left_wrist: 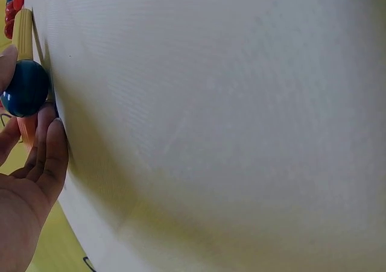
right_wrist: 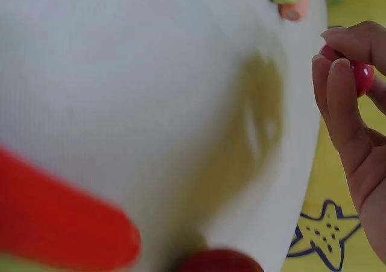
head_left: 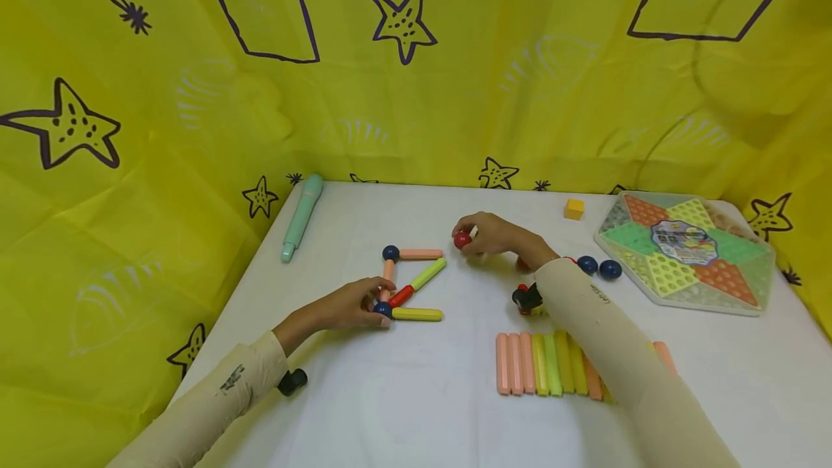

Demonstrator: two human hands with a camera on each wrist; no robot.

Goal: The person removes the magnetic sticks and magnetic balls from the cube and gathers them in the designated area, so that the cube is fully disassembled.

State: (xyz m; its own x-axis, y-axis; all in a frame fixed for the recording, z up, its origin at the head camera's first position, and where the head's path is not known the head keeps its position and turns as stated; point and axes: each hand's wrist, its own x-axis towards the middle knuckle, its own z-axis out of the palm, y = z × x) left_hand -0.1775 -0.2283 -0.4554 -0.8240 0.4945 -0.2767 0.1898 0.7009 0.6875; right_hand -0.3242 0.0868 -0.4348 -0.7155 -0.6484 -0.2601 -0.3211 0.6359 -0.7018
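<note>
Left of centre on the white table lies a shape of magnetic rods and balls. A blue ball (head_left: pixel 391 253) joins a salmon rod (head_left: pixel 421 254) to an upright salmon rod (head_left: pixel 388 270). At the lower corner my left hand (head_left: pixel 354 303) grips another blue ball (left_wrist: pixel 25 88), where a yellow rod (head_left: pixel 418 315) meets it. A red rod (head_left: pixel 401 296) and a lime rod (head_left: pixel 429 274) slant up rightward from that corner. My right hand (head_left: pixel 490 233) pinches a red ball (head_left: pixel 462 239) between thumb and fingers, raised above the table and right of the salmon rod's free end.
A row of salmon, yellow and lime rods (head_left: pixel 526 365) lies front right, partly under the right sleeve. Blue balls (head_left: pixel 609 269) and red pieces sit near the right forearm. Beyond are a star-patterned game board (head_left: pixel 685 248), a yellow cube (head_left: pixel 573 209) and, far left, a mint-green wand-like object (head_left: pixel 302 217).
</note>
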